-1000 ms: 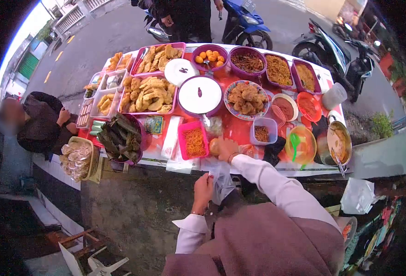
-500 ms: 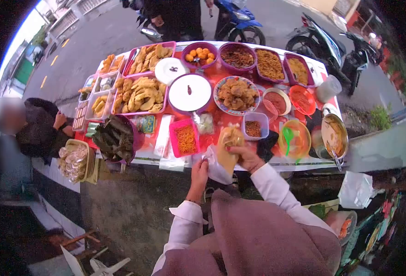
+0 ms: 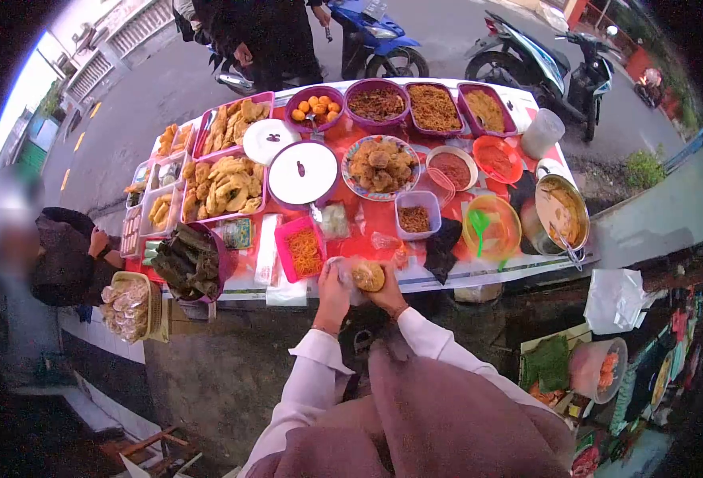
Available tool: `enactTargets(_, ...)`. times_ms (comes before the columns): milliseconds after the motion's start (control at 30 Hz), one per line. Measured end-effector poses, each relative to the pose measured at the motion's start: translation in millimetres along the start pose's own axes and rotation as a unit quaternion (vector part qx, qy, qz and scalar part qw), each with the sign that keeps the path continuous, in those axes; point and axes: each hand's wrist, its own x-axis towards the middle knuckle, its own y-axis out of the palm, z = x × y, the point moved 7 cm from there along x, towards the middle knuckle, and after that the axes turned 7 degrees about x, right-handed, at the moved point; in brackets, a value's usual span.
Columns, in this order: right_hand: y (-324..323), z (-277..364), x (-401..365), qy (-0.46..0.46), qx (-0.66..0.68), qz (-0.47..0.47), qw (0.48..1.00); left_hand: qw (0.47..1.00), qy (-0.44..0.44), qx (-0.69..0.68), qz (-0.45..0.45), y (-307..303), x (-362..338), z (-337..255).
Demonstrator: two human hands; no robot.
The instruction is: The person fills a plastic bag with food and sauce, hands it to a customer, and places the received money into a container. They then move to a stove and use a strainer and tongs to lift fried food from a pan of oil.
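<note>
At the table's front edge, my left hand [image 3: 334,298] is closed on a thin clear plastic bag [image 3: 341,272]. Close beside it, my right hand [image 3: 387,295] grips a brown food packet [image 3: 367,276], whose round end faces up. The bag and the packet meet between my hands, and blur hides their exact contact. Just behind them are a pink tray of orange noodles [image 3: 304,251] and a small tub of brown topping [image 3: 415,219]. A small clear bag [image 3: 384,241] lies on the red cloth.
Fried snacks [image 3: 228,185], a white lid [image 3: 303,173], a plate of fried pieces [image 3: 382,166] and a steel pot [image 3: 562,213] stand on the table [image 3: 479,279]. A person [image 3: 69,255] is at the left; another [image 3: 268,36] stands behind, near motorbikes [image 3: 527,60].
The packet has moved left and down and now shows its round end instead of its length. My hands have come closer together. The whole view has shifted slightly.
</note>
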Motion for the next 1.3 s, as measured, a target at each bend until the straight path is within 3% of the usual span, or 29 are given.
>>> enactTargets(33, -4, 0, -1, 0.007, -0.054, 0.015, 0.998, 0.976, -0.104, -0.187, -0.029, 4, -8, 1)
enactTargets(67, -7, 0, 0, 0.014, -0.108, 0.030, 0.994, 0.977, -0.102, -0.186, -0.026, 8, -11, -8)
enactTargets(200, -22, 76, -4, -0.011, -0.112, 0.047, 0.993, 0.967, -0.101, -0.232, 0.005, 17, -28, -25)
enactTargets(267, -40, 95, 2, 0.076, 0.106, 0.094, 0.987, 0.959, -0.043, -0.261, 0.103, 27, -35, -52)
enactTargets(300, -55, 98, 8, 0.076, 0.105, 0.092, 0.987, 0.974, -0.082, -0.206, 0.040, 28, -39, -64)
enactTargets(367, -94, 88, 22, 0.101, -0.217, -0.006, 0.971, 0.980, -0.097, -0.170, 0.036, 35, -54, -82)
enactTargets(400, -93, 77, 30, 0.100, -0.216, -0.007, 0.971, 0.985, -0.109, -0.133, 0.033, 36, -58, -86)
enactTargets(433, -81, 69, 42, 0.016, -0.398, 0.032, 0.916, 0.985, -0.108, -0.132, 0.034, 35, -61, -90)
enactTargets(467, -66, 56, 49, -0.069, -0.564, 0.071, 0.820, 0.985, -0.105, -0.128, 0.042, 35, -63, -92)
enactTargets(500, -61, 44, 53, -0.114, -0.639, 0.031, 0.760, 0.986, -0.102, -0.125, 0.049, 34, -66, -93)
enactTargets(533, -55, 35, 58, -0.115, -0.639, 0.032, 0.760, 0.986, -0.101, -0.126, 0.048, 30, -67, -90)
enactTargets(600, -68, 24, 73, 0.003, -0.655, -0.064, 0.753, 0.985, -0.105, -0.124, 0.063, 24, -66, -87)
enactTargets(633, -73, 14, 77, 0.082, -0.637, -0.042, 0.766, 0.985, -0.103, -0.125, 0.062, 22, -65, -88)
enactTargets(667, -69, 13, 78, 0.081, -0.637, -0.041, 0.765, 0.986, -0.110, -0.115, 0.047, 18, -65, -88)
enactTargets(733, -72, 10, 74, 0.000, -0.625, -0.145, 0.767, 0.987, -0.119, -0.104, 0.029, 12, -68, -89)
enactTargets(767, -76, 1, 73, 0.002, -0.624, -0.141, 0.768, 0.988, -0.123, -0.094, 0.027, 9, -69, -90)
enactTargets(833, -75, 9, 66, -0.124, -0.526, -0.113, 0.834, 0.988, -0.129, -0.084, 0.020, 2, -73, -90)
enactTargets(867, -79, 14, 62, -0.122, -0.524, -0.110, 0.835, 0.988, -0.129, -0.080, 0.024, -1, -75, -89)
enactTargets(933, -62, 66, 50, -0.156, -0.403, -0.039, 0.901, 0.988, -0.131, -0.075, 0.024, -7, -79, -89)
enactTargets(967, -59, 90, 42, -0.163, -0.334, -0.066, 0.926, 0.988, -0.132, -0.078, 0.021, -9, -80, -90)
enactTargets(1033, -38, 144, 29, -0.167, -0.283, -0.049, 0.943, 0.988, -0.131, -0.081, 0.022, -6, -82, -96)
enactTargets(1133, -5, 172, 9, -0.150, -0.211, 0.013, 0.966, 0.986, -0.121, -0.111, 0.037, 6, -90, -110)
enactTargets(1167, 9, 158, 3, 0.040, -0.068, 0.034, 0.996, 0.985, -0.118, -0.114, 0.050, 13, -95, -120)
enactTargets(1200, 28, 143, -11, 0.224, 0.082, 0.053, 0.970, 0.984, -0.114, -0.117, 0.065, 19, -100, -127)
enactTargets(1233, 35, 144, -15, 0.215, 0.082, 0.045, 0.972, 0.984, -0.112, -0.114, 0.077, 22, -102, -128)
enactTargets(1300, 51, 133, -24, 0.264, 0.247, 0.031, 0.932, 0.981, -0.080, -0.128, 0.120, 29, -104, -132)
